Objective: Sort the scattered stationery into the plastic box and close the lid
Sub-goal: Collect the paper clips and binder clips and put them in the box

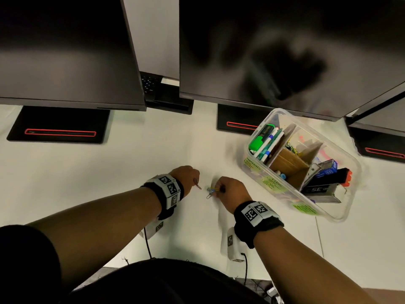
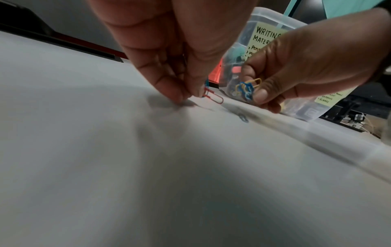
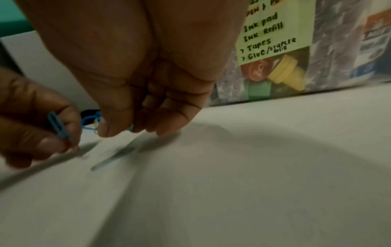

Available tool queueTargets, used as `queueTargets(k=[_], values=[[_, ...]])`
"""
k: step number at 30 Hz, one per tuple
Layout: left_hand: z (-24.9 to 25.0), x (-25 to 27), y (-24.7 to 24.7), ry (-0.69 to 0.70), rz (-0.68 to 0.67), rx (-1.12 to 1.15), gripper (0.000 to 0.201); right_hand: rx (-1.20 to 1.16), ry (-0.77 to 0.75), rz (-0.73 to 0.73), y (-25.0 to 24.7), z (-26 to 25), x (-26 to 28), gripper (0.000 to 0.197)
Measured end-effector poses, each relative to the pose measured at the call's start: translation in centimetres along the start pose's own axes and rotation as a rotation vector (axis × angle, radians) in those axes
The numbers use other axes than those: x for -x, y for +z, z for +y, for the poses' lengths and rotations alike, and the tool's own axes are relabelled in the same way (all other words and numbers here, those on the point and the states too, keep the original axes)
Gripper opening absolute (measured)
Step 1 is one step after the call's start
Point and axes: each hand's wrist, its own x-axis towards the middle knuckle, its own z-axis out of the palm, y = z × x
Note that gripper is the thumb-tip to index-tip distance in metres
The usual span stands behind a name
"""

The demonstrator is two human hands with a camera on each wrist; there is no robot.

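My left hand (image 1: 195, 183) hovers low over the white desk and pinches a red paper clip (image 1: 198, 184) (image 2: 213, 98); the right wrist view shows a blue clip (image 3: 57, 125) in the same fingers. A little to its right, my right hand (image 1: 217, 190) pinches a bunch of blue and yellow paper clips (image 1: 210, 190) (image 2: 246, 88). One blue clip (image 2: 243, 117) lies on the desk just below that bunch. The clear plastic box (image 1: 285, 195) stands open to the right of my right hand, split by cardboard dividers. No lid shows.
The box holds a green highlighter (image 1: 260, 137), pens and a black-and-orange stapler (image 1: 328, 183), with green labels on its wall. Three dark monitors on black stands (image 1: 59, 126) line the back of the desk. Cables hang at the near desk edge (image 1: 245, 268).
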Motion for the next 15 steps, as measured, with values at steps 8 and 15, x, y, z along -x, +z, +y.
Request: queueTargets(k=[8, 15], values=[[-1.0, 0.4, -1.6, -0.076, 0.130, 0.096, 0.022, 0.281, -0.350, -0.074, 1.8, -0.2, 0.2, 0.011], [0.1, 0.2, -4.3, -0.096, 0.258, 0.225, 0.020, 0.455, -0.317, -0.136, 1.3, -0.8, 0.8, 0.030]])
